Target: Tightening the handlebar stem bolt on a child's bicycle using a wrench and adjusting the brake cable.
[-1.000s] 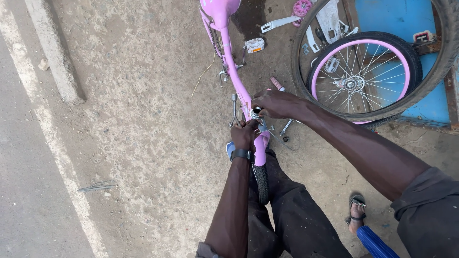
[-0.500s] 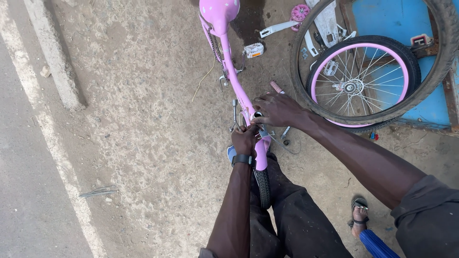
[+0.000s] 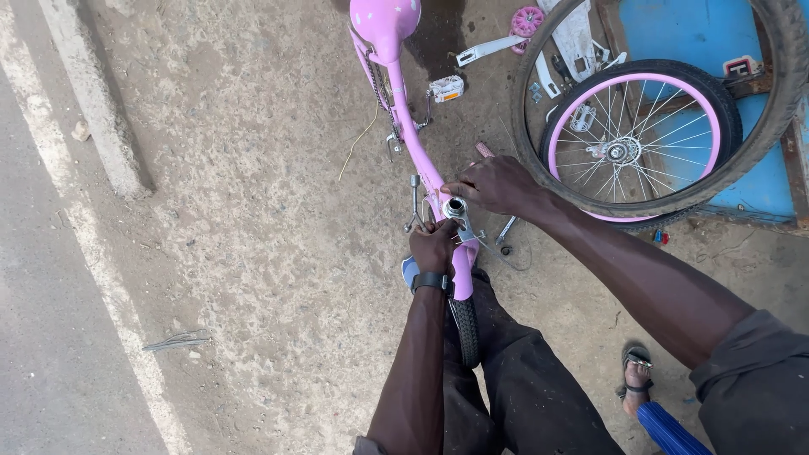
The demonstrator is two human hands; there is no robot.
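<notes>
Sandy, trampled ground (image 3: 253,219) filled most of the head view, with a strip of grey pavement and a pale concrete kerb (image 3: 97,109) along its left side. On the dirt stood a small pink bicycle frame (image 3: 413,135), its pink saddle (image 3: 385,18) at the top of the view and its front end close to the person's legs, where a black tyre (image 3: 466,329) sat between the dark trousers (image 3: 522,388). The left hand (image 3: 433,246), with a dark watch (image 3: 431,281) on its wrist, was closed in a grip around the frame just below the open metal tube at the head of the frame (image 3: 455,206). The right hand (image 3: 497,184) lay just beside that tube, fingers curled with the tips at its rim; whether they pinched a small part could not be told. A white pedal (image 3: 447,88) lay on the ground near the frame. To the right, a loose wheel with a pink rim (image 3: 640,147) and silver spokes rested inside a larger black tyre (image 3: 779,101), both against a blue board (image 3: 674,34). A foot in a sandal (image 3: 636,379) showed at the lower right, next to a blue ribbed object (image 3: 666,430).
</notes>
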